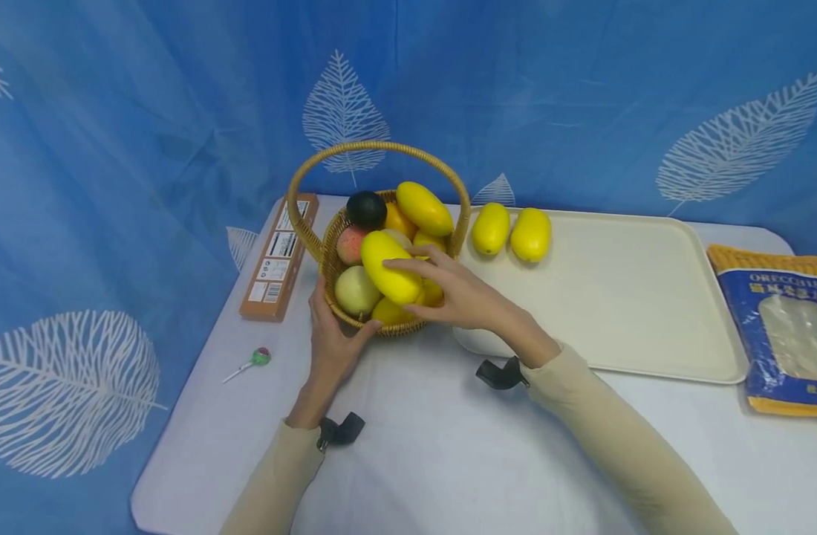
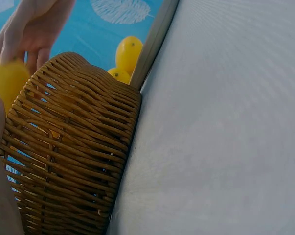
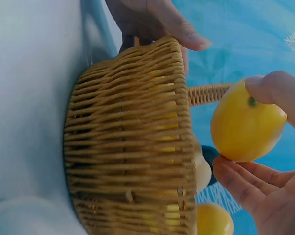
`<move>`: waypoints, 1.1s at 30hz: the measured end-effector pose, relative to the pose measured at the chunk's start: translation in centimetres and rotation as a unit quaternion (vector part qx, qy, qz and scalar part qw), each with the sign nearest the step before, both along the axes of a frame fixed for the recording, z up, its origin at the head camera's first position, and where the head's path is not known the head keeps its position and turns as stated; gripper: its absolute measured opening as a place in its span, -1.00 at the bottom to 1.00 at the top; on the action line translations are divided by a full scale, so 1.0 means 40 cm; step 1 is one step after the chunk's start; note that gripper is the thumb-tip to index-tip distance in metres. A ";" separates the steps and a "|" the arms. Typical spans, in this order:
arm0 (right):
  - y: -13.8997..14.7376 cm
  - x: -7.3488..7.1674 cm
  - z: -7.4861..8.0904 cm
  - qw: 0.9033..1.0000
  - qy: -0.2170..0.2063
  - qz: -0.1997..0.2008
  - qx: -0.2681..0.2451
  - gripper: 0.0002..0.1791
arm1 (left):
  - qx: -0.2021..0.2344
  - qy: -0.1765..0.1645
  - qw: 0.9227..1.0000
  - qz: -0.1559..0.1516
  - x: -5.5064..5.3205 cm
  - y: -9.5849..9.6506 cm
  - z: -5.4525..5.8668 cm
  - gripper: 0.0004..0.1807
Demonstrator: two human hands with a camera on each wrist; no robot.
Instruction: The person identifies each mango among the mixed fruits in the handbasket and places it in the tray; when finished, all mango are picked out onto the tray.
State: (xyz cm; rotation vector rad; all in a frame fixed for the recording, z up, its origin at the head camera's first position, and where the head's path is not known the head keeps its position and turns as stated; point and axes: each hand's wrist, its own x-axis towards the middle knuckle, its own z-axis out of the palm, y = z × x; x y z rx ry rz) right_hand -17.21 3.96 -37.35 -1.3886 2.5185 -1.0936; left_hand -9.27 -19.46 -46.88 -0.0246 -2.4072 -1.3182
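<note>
A wicker basket [image 1: 333, 261] with a tall hoop handle holds several fruits, among them a pale green round one [image 1: 357, 290], a reddish one [image 1: 350, 244] and a dark green one [image 1: 366, 209]. My right hand [image 1: 463, 295] pinches a smooth yellow mango [image 1: 385, 269] between thumb and fingertips above the basket opening. In the right wrist view the same mango [image 3: 242, 127] is apart from the rim, its small green stem spot showing. My left hand [image 1: 333, 340] grips the basket's near left side, thumb at the rim.
Right of the basket, a cream tray [image 1: 636, 297] carries two yellow mangoes [image 1: 531, 235] at its back left. A blue and yellow plastic bag [image 1: 783, 327] lies beyond it. On the left are a long brown box [image 1: 279, 258] and a lollipop [image 1: 260, 357]. A blue curtain hangs behind.
</note>
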 end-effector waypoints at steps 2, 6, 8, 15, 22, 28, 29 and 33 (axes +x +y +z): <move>0.019 0.007 0.001 1.000 0.001 -0.004 -0.010 -0.32 | -0.002 -0.001 1.000 0.000 0.000 0.001 0.002 0.29; 0.058 0.021 0.005 0.999 0.013 -0.017 -0.028 -0.31 | -0.004 0.003 1.000 -0.001 -0.001 0.002 0.004 0.31; 0.080 0.029 0.008 0.999 0.020 -0.023 -0.037 -0.31 | -0.005 0.004 1.000 0.001 -0.002 0.002 0.004 0.32; 0.163 0.054 0.015 0.997 0.039 -0.057 -0.044 -0.28 | -0.006 0.003 1.000 0.002 -0.003 0.002 0.004 0.32; 0.238 0.071 -0.017 0.993 0.041 -0.107 -0.034 -0.28 | -0.006 0.002 1.000 0.003 -0.001 0.001 0.008 0.31; 0.276 0.056 -0.070 0.990 0.031 -0.136 -0.013 -0.31 | -0.004 0.002 1.000 0.004 0.002 -0.002 0.007 0.31; 0.280 0.053 -0.079 0.990 0.026 -0.140 -0.007 -0.32 | -0.003 0.002 1.000 0.005 0.002 -0.002 0.006 0.31; 0.294 0.046 -0.111 0.988 -0.004 -0.153 0.024 -0.35 | -0.003 -0.001 1.000 0.003 0.002 0.002 0.005 0.30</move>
